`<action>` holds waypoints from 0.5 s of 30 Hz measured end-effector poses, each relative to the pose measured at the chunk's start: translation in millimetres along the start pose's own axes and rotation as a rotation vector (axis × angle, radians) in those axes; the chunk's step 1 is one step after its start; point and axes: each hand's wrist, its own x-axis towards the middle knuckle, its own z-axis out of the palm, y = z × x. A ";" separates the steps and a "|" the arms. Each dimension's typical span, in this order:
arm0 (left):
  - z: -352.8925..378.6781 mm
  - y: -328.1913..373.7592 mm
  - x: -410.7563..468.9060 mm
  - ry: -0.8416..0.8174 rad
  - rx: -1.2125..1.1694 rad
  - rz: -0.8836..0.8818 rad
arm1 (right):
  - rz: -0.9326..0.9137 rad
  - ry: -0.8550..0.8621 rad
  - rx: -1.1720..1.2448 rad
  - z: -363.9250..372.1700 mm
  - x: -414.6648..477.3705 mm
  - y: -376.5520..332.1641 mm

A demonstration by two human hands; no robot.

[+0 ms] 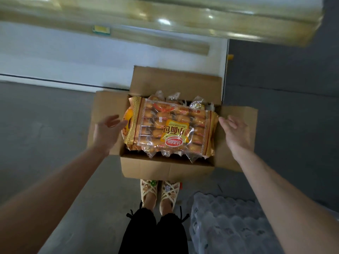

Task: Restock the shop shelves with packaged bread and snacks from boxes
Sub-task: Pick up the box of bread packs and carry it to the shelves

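An open cardboard box (165, 166) stands on the grey floor in front of my feet, its flaps spread. A large clear-and-gold bag of small bread rolls (170, 126) lies flat on top of the other packs inside. My left hand (107, 132) is at the bag's left end, fingers spread and relaxed, fingertips at or just short of the wrapper. My right hand (235, 132) mirrors it at the right end, fingers extended, holding nothing. More wrapped bread packs (174, 98) stick up behind the top bag.
Wooden shelf boards (165, 21) run across the top of the view, above a white shelf base (64, 57). A plastic-wrapped pack of bottles (229, 222) sits on the floor at my right. My sandalled feet (159, 195) stand just behind the box.
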 end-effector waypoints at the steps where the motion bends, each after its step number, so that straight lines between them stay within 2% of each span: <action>1: -2.9 12.1 -12.6 -0.025 -0.003 0.025 | -0.026 -0.002 0.000 -4.7 -10.3 -13.2; 10: -59.2 160.5 -123.1 -0.081 -0.167 0.249 | -0.290 -0.046 0.103 -70.6 -105.1 -169.8; 15: -115.5 265.5 -197.3 -0.005 -0.250 0.437 | -0.483 -0.036 0.208 -122.5 -175.3 -268.3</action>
